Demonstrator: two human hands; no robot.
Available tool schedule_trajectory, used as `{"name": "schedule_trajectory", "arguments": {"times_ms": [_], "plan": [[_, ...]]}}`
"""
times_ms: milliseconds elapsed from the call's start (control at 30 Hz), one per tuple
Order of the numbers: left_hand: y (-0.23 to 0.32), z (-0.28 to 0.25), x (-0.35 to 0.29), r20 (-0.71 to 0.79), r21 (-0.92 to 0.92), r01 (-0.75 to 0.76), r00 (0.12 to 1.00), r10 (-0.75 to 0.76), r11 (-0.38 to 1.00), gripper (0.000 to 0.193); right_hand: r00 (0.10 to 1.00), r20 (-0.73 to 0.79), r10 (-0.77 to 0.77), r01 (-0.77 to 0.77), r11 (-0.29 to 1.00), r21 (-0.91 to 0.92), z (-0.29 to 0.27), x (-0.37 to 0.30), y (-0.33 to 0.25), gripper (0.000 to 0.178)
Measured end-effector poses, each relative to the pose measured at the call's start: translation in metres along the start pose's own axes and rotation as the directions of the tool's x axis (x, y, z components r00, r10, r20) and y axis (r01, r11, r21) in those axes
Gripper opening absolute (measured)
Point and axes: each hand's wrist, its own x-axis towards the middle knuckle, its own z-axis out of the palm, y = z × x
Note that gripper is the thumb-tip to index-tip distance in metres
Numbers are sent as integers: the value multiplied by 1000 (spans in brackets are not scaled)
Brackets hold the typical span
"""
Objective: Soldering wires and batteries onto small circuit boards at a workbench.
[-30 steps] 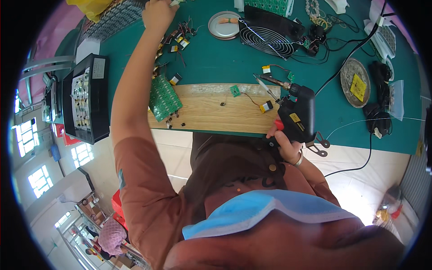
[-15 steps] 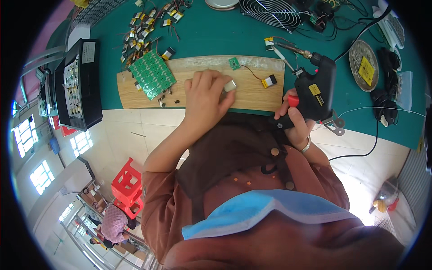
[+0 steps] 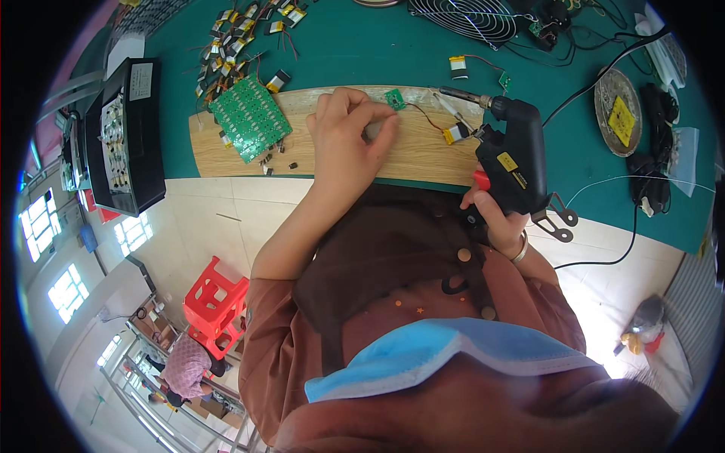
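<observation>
My left hand [image 3: 346,140] is over the wooden board [image 3: 332,162], thumb and fingers closed round a small pale silvery piece [image 3: 372,130], mostly hidden by the fingers. Just beyond its fingertips lies a small green circuit board [image 3: 394,99], with thin wires running to a small battery pack [image 3: 455,134]. My right hand [image 3: 495,215] grips the handle of a black soldering gun [image 3: 515,166] with a red trigger. The gun's tip and the thin solder feed tube [image 3: 453,109] point left, above the battery.
A green circuit panel [image 3: 251,117] lies on the board's left end, with a pile of wired batteries [image 3: 230,45] behind. Another battery [image 3: 458,66] sits farther back. A black bin [image 3: 143,136] stands left; a fan grille [image 3: 468,19] and round dish [image 3: 604,113] with yellow sponge are rightward.
The soldering gun has shifted left and lower, exposing the far battery and its small board. My left hand has moved slightly away from me, its fingertips closer to the small circuit board.
</observation>
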Motion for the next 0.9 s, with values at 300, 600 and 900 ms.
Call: {"name": "schedule_trajectory", "arguments": {"times_ms": [300,600,900], "plan": [[-1,0,-5,-108,219,-129,982,155,967,13,993,85,86,-81,995,-61,-6,-7,6,36],[-5,-3,-2,-66,195,-89,992,103,977,10,984,36,174,-151,926,-347,-12,-9,21,55],[-7,5,-4,-106,166,-60,991,79,984,11,983,9,181,-163,902,-400,-3,-3,6,59]]}}
